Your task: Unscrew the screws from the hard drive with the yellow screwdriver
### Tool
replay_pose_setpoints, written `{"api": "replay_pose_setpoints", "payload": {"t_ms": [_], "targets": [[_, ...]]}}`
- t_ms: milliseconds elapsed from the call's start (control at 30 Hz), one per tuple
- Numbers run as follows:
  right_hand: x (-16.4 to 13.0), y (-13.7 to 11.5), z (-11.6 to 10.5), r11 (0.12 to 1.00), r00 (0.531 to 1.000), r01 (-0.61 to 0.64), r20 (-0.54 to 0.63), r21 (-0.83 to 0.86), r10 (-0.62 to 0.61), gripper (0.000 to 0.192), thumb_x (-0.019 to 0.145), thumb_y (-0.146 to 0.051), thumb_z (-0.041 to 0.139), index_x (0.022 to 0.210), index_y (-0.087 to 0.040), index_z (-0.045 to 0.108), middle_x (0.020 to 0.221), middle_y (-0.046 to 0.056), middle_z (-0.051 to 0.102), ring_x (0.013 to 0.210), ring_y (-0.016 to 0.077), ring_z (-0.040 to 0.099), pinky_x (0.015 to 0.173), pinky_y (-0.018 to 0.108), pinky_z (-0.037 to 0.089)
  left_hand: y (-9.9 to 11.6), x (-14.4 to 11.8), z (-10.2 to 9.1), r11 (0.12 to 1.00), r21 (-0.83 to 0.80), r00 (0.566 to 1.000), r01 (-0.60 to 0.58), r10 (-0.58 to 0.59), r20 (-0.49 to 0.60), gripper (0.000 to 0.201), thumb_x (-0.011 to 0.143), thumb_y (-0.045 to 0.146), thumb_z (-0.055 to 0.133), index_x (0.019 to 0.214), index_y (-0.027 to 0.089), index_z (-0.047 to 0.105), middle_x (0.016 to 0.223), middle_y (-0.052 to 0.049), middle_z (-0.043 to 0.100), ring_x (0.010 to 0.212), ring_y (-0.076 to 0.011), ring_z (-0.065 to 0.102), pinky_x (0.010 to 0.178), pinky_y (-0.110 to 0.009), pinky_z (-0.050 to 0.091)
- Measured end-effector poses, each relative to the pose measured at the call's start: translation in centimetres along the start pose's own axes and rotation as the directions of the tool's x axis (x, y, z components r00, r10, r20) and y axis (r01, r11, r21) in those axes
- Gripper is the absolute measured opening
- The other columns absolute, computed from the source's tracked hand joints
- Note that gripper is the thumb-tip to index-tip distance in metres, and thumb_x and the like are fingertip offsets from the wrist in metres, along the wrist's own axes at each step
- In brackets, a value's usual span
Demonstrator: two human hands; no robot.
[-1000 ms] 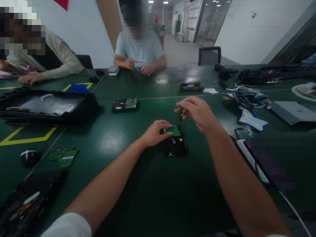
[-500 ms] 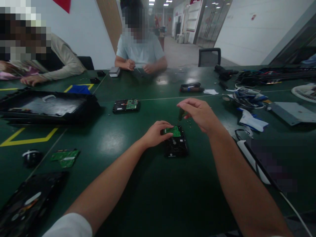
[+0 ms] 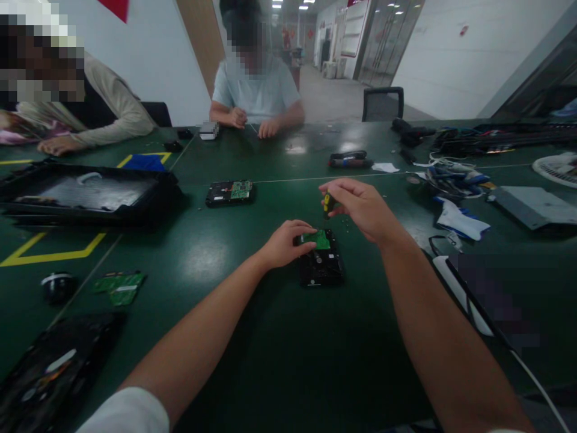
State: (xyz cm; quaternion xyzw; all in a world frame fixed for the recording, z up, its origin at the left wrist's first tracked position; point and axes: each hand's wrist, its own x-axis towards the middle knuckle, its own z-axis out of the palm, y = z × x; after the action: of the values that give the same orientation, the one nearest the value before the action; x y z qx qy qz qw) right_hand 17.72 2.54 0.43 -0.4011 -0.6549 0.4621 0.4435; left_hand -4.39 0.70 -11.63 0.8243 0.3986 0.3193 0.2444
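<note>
At the counter's middle | left hand (image 3: 283,243) pressed flat on a black hard drive (image 3: 321,264), fingertips on its green circuit board (image 3: 321,239) | right hand (image 3: 360,207) pinching a small yellow-and-black screwdriver (image 3: 327,204) just above it, turned slightly since a moment ago, suggesting a screw being worked | both forearms extended forward | second drive (image 3: 229,192) farther toward the far edge.

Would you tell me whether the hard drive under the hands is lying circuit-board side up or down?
Board side up: the hard drive lies flat on the table with its green circuit board showing on top, under the left hand.
</note>
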Motion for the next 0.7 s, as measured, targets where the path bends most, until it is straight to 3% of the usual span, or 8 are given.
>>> {"api": "replay_pose_setpoints", "payload": {"t_ms": [133, 267, 467, 700], "targets": [[-0.05, -0.12, -0.03, 0.998, 0.997, -0.014, -0.079, -0.061, 0.009, 0.019, 0.089, -0.037, 0.080, 0.085, -0.020, 0.072, 0.085, 0.004, 0.073, 0.076, 0.0153, 0.067, 0.063, 0.026, 0.056, -0.09, -0.01, -0.02, 1.000, 0.003, 1.000, 0.003, -0.003, 0.005, 0.040, 0.097, 0.038, 0.075, 0.135, 0.028, 0.073, 0.139, -0.008, 0.070, 0.129, -0.0282, 0.062, 0.115, -0.050, 0.049], [0.02, 0.02, 0.09, 1.000, 0.998, -0.004, -0.068, 0.011, 0.005, 0.025, 0.086, -0.041, 0.084, 0.091, -0.021, 0.069, 0.089, 0.004, 0.075, 0.086, 0.0193, 0.074, 0.061, 0.025, 0.056, 0.01, -0.02, -0.09, 1.000, 0.002, 1.000, 0.000, 0.000, 0.004, 0.040, 0.097, 0.037, 0.075, 0.135, 0.027, 0.073, 0.138, -0.008, 0.070, 0.128, -0.0281, 0.063, 0.114, -0.050, 0.050], [0.20, 0.23, 0.08, 0.997, 0.998, -0.027, -0.057, 0.066, 0.031, 0.022, 0.098, -0.041, 0.068, 0.098, -0.022, 0.077, 0.104, 0.007, 0.076, 0.091, 0.0186, 0.074, 0.065, 0.026, 0.059, 0.12, -0.06, -0.09, 1.000, -0.002, 1.000, -0.003, 0.003, -0.003, 0.040, 0.096, 0.037, 0.076, 0.135, 0.027, 0.073, 0.138, -0.008, 0.070, 0.128, -0.0282, 0.063, 0.115, -0.050, 0.049], [-0.05, -0.12, -0.25, 0.993, 0.996, 0.023, -0.085, -0.113, -0.033, 0.017, 0.094, -0.036, 0.073, 0.090, -0.022, 0.079, 0.094, 0.005, 0.076, 0.078, 0.0145, 0.065, 0.061, 0.024, 0.054, -0.10, -0.01, -0.02, 1.000, 0.002, 1.000, -0.005, 0.005, 0.004, 0.040, 0.097, 0.038, 0.075, 0.135, 0.027, 0.073, 0.138, -0.008, 0.070, 0.128, -0.0279, 0.062, 0.114, -0.050, 0.050]]}}
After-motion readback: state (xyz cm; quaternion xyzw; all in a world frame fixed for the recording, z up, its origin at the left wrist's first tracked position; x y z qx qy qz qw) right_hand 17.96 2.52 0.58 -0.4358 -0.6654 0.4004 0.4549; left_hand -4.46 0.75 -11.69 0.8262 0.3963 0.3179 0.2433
